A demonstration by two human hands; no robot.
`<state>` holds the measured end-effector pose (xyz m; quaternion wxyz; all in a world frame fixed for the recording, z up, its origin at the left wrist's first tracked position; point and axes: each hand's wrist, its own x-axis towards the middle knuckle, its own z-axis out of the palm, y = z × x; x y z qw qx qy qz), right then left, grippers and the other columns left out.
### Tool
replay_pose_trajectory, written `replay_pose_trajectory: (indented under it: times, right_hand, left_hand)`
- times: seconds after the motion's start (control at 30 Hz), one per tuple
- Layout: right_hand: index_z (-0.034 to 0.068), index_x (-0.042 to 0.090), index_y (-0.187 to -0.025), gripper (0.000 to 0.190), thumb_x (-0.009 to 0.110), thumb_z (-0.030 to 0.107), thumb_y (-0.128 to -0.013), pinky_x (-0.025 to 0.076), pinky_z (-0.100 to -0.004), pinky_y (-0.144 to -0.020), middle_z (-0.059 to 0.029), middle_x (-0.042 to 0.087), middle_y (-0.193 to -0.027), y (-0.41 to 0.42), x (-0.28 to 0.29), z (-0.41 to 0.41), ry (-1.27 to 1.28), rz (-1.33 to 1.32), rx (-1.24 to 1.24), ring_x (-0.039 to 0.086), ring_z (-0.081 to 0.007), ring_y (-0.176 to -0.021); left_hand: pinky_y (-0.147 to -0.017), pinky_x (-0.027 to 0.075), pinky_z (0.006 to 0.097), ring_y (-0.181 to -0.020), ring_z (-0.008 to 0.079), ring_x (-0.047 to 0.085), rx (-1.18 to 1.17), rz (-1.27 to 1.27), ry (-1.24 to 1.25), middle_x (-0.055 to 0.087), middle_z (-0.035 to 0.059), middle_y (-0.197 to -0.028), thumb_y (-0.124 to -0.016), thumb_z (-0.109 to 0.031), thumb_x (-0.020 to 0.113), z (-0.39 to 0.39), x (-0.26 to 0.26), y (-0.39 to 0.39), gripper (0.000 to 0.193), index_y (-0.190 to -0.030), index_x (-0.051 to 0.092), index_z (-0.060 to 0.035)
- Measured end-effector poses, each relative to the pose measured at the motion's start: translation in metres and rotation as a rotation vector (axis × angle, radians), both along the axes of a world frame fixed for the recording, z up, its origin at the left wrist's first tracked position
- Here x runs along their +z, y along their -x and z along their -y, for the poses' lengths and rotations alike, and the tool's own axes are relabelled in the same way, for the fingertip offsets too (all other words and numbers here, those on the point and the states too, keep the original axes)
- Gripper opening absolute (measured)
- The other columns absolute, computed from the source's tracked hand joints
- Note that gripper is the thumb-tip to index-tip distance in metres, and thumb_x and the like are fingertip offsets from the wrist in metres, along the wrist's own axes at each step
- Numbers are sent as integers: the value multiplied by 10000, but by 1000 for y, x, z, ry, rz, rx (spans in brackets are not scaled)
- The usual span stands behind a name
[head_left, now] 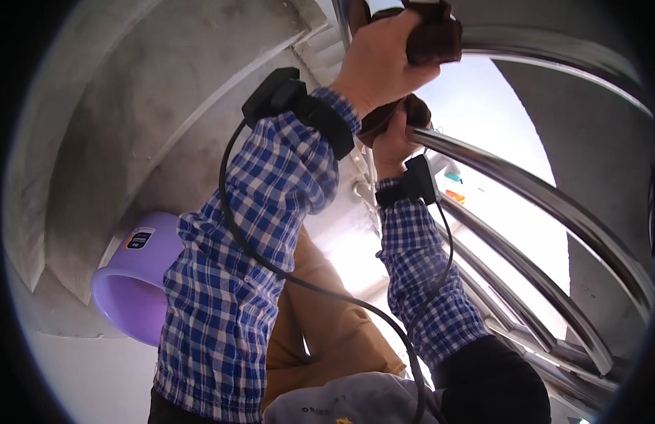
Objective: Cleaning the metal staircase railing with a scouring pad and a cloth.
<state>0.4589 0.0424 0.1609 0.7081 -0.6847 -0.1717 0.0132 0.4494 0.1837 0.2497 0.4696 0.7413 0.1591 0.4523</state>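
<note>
Near the top of the view, my left hand (383, 58) grips a dark maroon cloth (436, 40), beside the end of a thick stainless steel tube. Below it, my right hand (395, 142) is closed on dark maroon cloth (377, 123) at a polished steel rail (481, 153). Whether both hands hold the same piece of cloth cannot be told. The fingers of both hands are partly hidden. Each wrist carries a black strapped device with a cable, over blue checked sleeves.
A purple plastic bucket (142, 270) stands at the left, partly behind my left sleeve. Curved steel railing bars (518, 270) run down the right side. A grey concrete wall (163, 69) lies at upper left. My legs in brown trousers are below; a black cable crosses before them.
</note>
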Motion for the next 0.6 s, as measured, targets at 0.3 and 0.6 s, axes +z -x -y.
replay_pose_trajectory:
  times: [0.3, 0.6]
  right_hand:
    - [-16, 563, -939, 198, 646, 71, -781, 470, -299, -749, -82, 615, -871, 2, 5, -15, -17, 5, -30, 583, -169, -795]
    - [-23, 585, -906, 157, 614, 65, -779, 483, -321, -722, -98, 634, -855, 3, 13, -18, 79, 119, -23, 601, -195, -773]
  left_hand:
    - [-715, 453, 435, -830, 377, 529, 141, -95, -163, 536, 199, -884, -713, -220, 704, 2, -3, 9, 426, -995, 482, 11]
    - [-744, 480, 407, -857, 386, 577, 325, -135, -207, 576, 229, -948, -707, -257, 718, -7, -24, 9, 526, -1056, 494, 68]
